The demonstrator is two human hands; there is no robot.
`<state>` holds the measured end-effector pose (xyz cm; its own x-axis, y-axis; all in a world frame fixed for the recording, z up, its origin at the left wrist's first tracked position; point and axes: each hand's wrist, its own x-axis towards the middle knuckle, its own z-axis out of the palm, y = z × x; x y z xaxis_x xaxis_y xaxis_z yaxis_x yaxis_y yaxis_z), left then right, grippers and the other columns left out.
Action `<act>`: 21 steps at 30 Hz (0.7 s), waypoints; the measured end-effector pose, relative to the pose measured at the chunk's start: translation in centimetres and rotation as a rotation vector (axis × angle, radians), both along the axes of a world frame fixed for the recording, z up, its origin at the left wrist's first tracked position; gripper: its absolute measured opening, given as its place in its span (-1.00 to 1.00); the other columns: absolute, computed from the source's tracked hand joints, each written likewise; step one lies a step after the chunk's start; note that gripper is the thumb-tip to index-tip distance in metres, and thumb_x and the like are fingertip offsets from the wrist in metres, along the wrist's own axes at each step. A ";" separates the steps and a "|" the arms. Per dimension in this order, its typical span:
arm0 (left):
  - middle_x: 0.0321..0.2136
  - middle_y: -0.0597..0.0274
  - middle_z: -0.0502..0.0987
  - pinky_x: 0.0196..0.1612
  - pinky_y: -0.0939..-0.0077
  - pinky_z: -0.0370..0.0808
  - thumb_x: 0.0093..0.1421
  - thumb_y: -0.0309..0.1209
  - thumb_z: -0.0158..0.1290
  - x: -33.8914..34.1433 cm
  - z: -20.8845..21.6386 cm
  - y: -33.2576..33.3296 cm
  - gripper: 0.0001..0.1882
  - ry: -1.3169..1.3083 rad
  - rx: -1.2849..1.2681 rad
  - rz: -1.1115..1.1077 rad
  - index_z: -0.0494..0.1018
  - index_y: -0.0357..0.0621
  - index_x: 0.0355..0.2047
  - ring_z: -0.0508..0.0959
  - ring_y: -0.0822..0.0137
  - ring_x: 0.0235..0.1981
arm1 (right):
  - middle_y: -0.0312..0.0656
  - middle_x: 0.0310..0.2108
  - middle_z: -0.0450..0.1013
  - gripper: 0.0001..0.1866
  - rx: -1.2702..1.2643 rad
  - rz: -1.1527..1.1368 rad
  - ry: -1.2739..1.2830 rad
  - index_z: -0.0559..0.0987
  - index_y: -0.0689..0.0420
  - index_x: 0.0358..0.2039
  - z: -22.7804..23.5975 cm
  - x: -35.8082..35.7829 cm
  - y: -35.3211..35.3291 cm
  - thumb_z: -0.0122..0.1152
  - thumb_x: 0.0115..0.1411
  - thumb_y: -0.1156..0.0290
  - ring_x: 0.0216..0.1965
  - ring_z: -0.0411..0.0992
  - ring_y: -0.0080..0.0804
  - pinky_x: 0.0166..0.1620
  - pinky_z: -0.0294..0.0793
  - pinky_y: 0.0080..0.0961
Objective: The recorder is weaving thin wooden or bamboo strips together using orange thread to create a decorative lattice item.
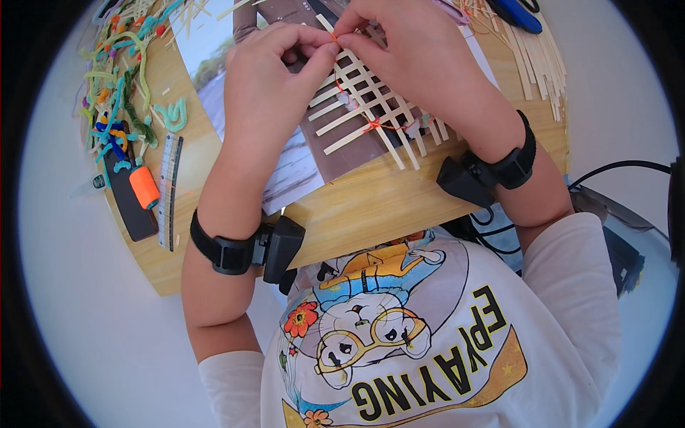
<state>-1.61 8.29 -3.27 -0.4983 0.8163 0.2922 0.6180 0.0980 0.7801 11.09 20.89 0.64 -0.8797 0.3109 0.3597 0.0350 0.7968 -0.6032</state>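
A woven lattice of pale wooden strips (pixel 365 90) lies on a large printed photo sheet (pixel 294 175) on the table. Orange string (pixel 372 125) is tied round a crossing at its near corner and runs along its left side. At the far left corner of the lattice, the thumb and forefinger of my left hand (pixel 267 75) pinch the orange string. My right hand (pixel 414 60) meets it there, its thumb and forefinger also closed on the string. The fingers partly cover that corner, and my right hand hides some of the lattice's right side.
Colourful pipe cleaners (pixel 128 78) heap at the table's left. Near them lie a clear ruler (pixel 169 189), an orange spool (pixel 144 187) and a dark flat strip (pixel 128 207). Loose wooden strips (pixel 535 60) and blue-handled scissors (pixel 517 16) sit far right. A black cable (pixel 621 164) loops beyond the right edge.
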 end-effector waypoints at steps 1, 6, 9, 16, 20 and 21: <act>-0.57 0.29 0.53 -0.40 0.49 0.40 0.00 -0.41 0.24 0.0 0.0 0.0 -0.85 0.001 0.004 0.004 0.60 -0.20 -0.42 0.45 0.39 -0.52 | -0.04 -0.42 0.40 -0.94 0.009 -0.002 -0.006 0.51 0.26 -0.47 0.0 0.0 0.0 0.23 0.01 0.58 -0.30 0.40 -0.06 -0.21 0.40 -0.28; -0.57 0.30 0.53 -0.41 0.48 0.39 0.00 -0.41 0.25 0.1 -0.3 0.0 -0.86 0.032 0.001 0.013 0.60 -0.20 -0.43 0.45 0.37 -0.54 | -0.04 -0.44 0.41 -0.95 0.005 0.011 0.000 0.51 0.25 -0.49 0.0 0.0 0.0 0.21 0.01 0.58 -0.30 0.40 -0.04 -0.21 0.40 -0.26; -0.57 0.28 0.53 -0.41 0.47 0.39 -0.01 -0.41 0.25 0.2 -0.5 0.0 -0.86 0.086 0.012 0.008 0.60 -0.20 -0.44 0.45 0.36 -0.54 | -0.03 -0.46 0.41 -0.97 0.071 0.018 0.016 0.51 0.24 -0.49 -0.4 0.0 0.1 0.18 0.02 0.58 -0.31 0.39 -0.02 -0.23 0.39 -0.23; -0.59 0.25 0.53 -0.43 0.47 0.39 -0.01 -0.45 0.23 0.7 -0.3 0.5 -0.87 0.032 0.032 -0.003 0.59 -0.24 -0.46 0.44 0.34 -0.56 | -0.02 -0.48 0.41 -0.95 0.062 0.001 0.031 0.47 0.23 -0.49 -2.1 0.1 0.5 0.17 0.01 0.58 -0.36 0.39 0.00 -0.26 0.36 -0.18; -0.59 0.25 0.53 -0.43 0.48 0.39 -0.01 -0.45 0.23 0.6 -0.2 0.5 -0.87 0.036 0.016 -0.009 0.59 -0.25 -0.45 0.44 0.35 -0.55 | -0.03 -0.52 0.40 -0.92 0.020 -0.025 -0.009 0.45 0.23 -0.51 -1.3 0.1 0.1 0.19 -0.01 0.55 -0.39 0.39 -0.02 -0.29 0.35 -0.21; -0.58 0.26 0.53 -0.43 0.48 0.39 -0.01 -0.44 0.22 0.6 -0.1 0.5 -0.87 0.052 0.005 -0.004 0.59 -0.24 -0.45 0.43 0.35 -0.55 | -0.03 -0.52 0.40 -0.92 0.020 -0.027 -0.006 0.45 0.23 -0.51 -1.3 0.1 0.2 0.19 -0.01 0.55 -0.39 0.39 -0.02 -0.29 0.35 -0.21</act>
